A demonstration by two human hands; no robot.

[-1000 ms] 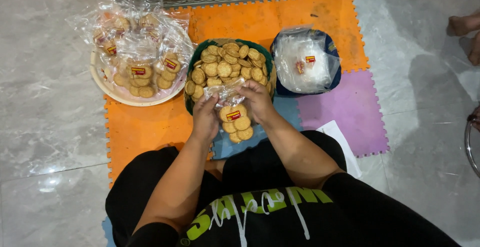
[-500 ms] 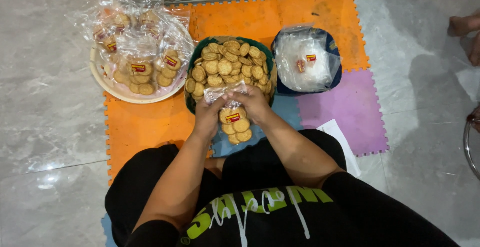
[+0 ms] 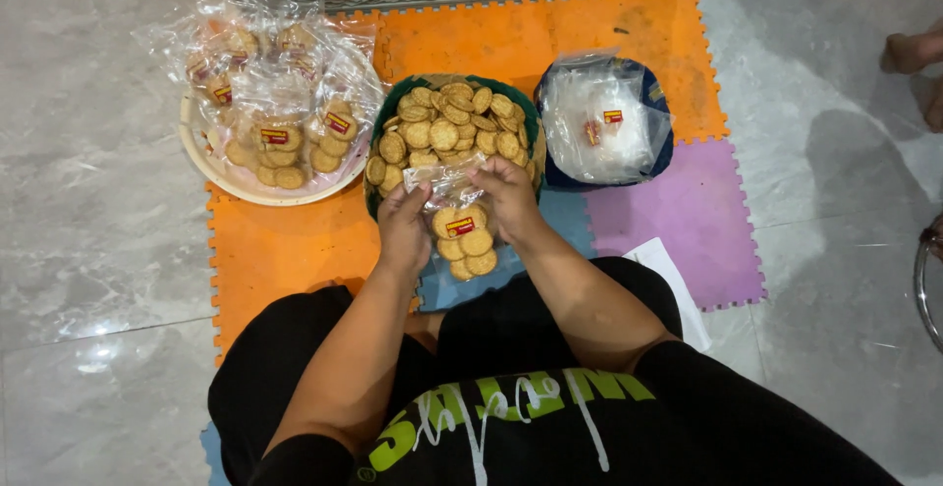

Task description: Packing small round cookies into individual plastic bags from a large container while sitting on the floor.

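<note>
My left hand and my right hand both grip the top of a clear plastic bag of round biscuits with a red and yellow label. The bag hangs between the hands, just in front of a green basket heaped with loose round biscuits. The bag's crumpled neck sticks up between my fingers.
A cream plate at the left holds several filled biscuit bags. A dark blue bowl at the right holds empty clear bags. All sit on orange, purple and blue foam mats on grey tiles. A white paper lies by my right knee. Another person's foot shows at far right.
The hands and the bag dipped slightly toward me and rose back; the bag's neck looks a little more bunched. Nothing else moved.
</note>
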